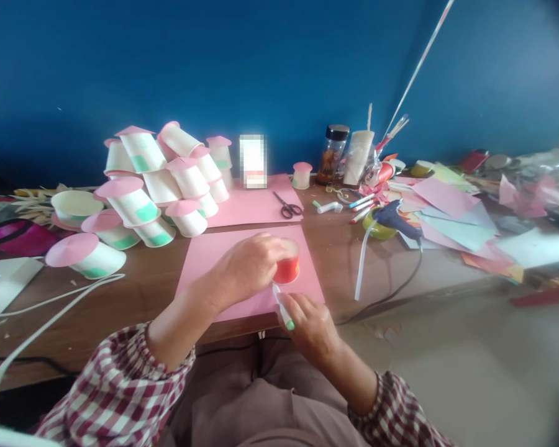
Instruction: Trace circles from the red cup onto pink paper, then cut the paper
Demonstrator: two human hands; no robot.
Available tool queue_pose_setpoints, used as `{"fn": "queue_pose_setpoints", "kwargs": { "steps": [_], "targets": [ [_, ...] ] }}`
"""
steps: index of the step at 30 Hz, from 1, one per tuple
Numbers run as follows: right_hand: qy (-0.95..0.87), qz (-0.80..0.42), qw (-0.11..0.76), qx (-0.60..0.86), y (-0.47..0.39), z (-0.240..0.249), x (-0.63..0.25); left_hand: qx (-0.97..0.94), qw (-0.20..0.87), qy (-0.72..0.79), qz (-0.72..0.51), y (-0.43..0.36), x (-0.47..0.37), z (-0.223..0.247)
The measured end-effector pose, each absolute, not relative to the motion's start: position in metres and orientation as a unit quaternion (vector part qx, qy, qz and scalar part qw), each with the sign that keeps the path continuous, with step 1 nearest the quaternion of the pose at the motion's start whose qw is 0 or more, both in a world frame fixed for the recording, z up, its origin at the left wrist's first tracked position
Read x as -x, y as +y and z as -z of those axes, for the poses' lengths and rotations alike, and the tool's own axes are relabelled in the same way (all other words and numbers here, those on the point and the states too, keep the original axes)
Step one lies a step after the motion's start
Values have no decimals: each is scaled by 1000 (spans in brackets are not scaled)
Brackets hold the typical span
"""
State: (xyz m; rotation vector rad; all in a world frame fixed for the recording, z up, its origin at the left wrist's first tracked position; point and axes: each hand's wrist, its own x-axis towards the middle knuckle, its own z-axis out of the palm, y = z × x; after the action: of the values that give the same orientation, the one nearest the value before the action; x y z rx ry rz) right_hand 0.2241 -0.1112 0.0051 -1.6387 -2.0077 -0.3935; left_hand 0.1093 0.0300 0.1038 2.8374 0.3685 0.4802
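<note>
blue wall (279,68) backs a brown table (338,261). the left hand (249,267) curls its fingers around a red cup (287,269) on pink paper (202,257); the cup's yellow marking is too blurred to read. the right hand (314,326) pinches a white, green-ended marker (285,310) beside the cup's base.

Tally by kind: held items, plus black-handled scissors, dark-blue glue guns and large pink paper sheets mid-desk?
Red cylindrical container: 1
White, green-ended marker: 1
Black-handled scissors: 1
Dark-blue glue gun: 1
Large pink paper sheets: 2
Total: 6
</note>
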Motion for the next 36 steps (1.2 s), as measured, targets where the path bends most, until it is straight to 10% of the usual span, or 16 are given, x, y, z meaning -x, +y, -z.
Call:
{"fn": "queue_pose_setpoints", "kwargs": {
  "steps": [20,36],
  "targets": [
    [-722,-16,350,596,-121,-26,-226,-972,119,126,-159,30,-109,-102],
    [-737,126,318,583,-96,-11,-216,-974,98,126,-159,32,-109,-100]
  ]
}}
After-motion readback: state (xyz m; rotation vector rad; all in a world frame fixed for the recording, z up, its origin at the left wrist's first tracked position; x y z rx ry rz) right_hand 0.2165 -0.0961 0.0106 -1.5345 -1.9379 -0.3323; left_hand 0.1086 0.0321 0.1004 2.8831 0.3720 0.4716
